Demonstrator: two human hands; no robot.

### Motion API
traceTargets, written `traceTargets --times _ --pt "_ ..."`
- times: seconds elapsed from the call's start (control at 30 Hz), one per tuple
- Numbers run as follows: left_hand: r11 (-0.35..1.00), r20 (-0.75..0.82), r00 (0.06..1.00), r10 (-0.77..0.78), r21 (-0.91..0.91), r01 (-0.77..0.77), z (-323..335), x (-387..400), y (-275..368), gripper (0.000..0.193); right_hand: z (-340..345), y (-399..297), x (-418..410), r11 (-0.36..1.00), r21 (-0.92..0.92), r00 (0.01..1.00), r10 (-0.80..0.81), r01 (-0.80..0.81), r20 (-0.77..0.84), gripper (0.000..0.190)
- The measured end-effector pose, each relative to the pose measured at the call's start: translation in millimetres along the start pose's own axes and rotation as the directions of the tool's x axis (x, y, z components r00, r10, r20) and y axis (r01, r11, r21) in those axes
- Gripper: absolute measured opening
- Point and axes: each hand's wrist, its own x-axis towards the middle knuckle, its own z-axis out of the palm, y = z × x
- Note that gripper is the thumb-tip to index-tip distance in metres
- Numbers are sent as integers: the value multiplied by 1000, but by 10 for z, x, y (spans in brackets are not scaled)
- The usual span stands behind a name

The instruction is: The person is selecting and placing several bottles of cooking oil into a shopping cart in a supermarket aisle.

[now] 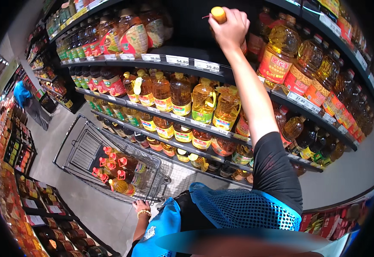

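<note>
My right hand (233,29) is raised to the dark upper shelf, its fingers wrapped around the neck of a bottle with a yellow cap (218,14). Most of that bottle is hidden behind the hand and forearm. Low on my left side, my left hand (141,205) has its fingers over the near rim of a grey wire shopping cart (87,180). Inside the cart stand several oil bottles with red caps and handles (112,162). A paler bottle of yellow oil (121,186) leans at the cart's near side.
Large peanut oil bottles (134,35) stand left of my raised hand, and big oil jugs (278,53) to its right. Below, a shelf holds yellow-capped oil bottles (162,91). A person in a blue top (24,94) is farther down the aisle. Stacked bottles (58,236) line the opposite side.
</note>
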Motion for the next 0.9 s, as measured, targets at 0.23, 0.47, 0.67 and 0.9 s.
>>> traceTargets --times 0.23,0.47,0.67,0.9 --pt "967 98 967 235 81 -243 284 265 -531 56 -387 -410 140 980 197 992 -15 40 -125 34" --pt "999 -240 971 0 -32 -8 -428 171 -433 47 -622 -1465 404 715 697 992 44 50 -116 32" --pt "981 -357 923 142 -74 -180 -348 209 -839 45 -544 -2504 -427 285 770 795 -43 -571 605 40" --pt "946 -399 892 213 -146 -291 -360 178 -1042 33 -1012 -4111 -3127 395 454 343 -321 -799 883 30"
